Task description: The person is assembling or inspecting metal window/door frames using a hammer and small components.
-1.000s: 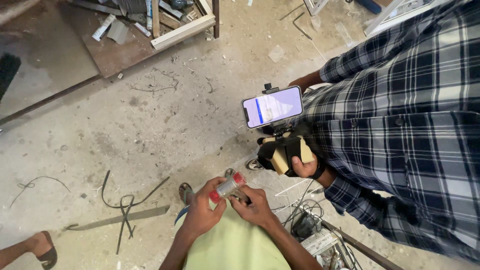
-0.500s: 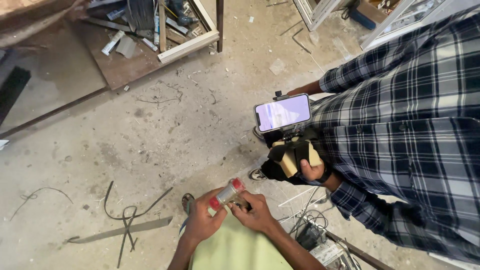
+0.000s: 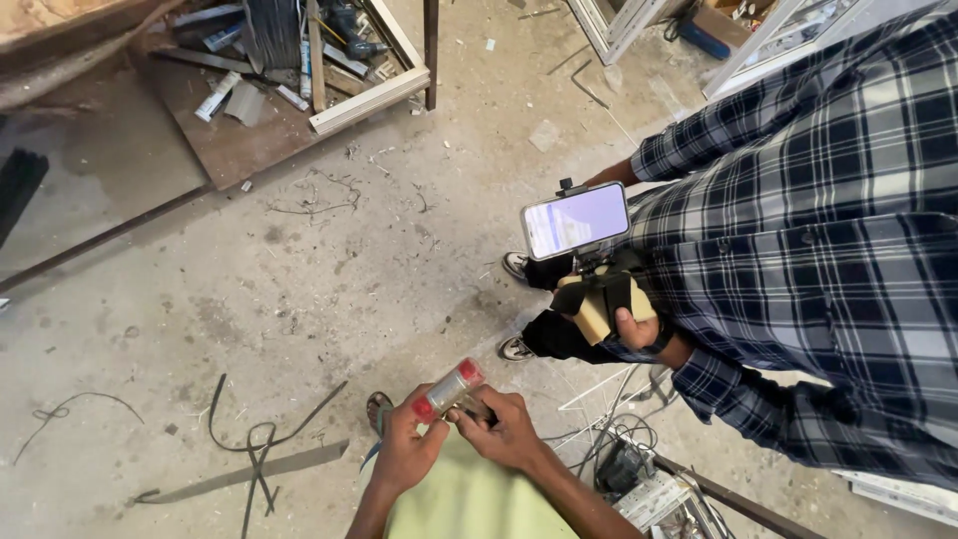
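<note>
Your left hand and right hand meet at the six o'clock edge of the view, both closed around a small clear tube with red caps. The left pinches the lower red end while the right wraps the body near the upper cap, so the tube sits tilted, its top end pointing toward one o'clock. Holding it from both ends like that keeps it steady close to your chest (what lies inside it is too small to tell).

At three o'clock another person in a dark plaid shirt stands facing you, one hand gripping a mount with tan blocks that carries a phone, its screen lit and turned upward.

The concrete floor is littered: dark bent strips at eight o'clock, a white frame with scrap at eleven, tangled wires at five.
</note>
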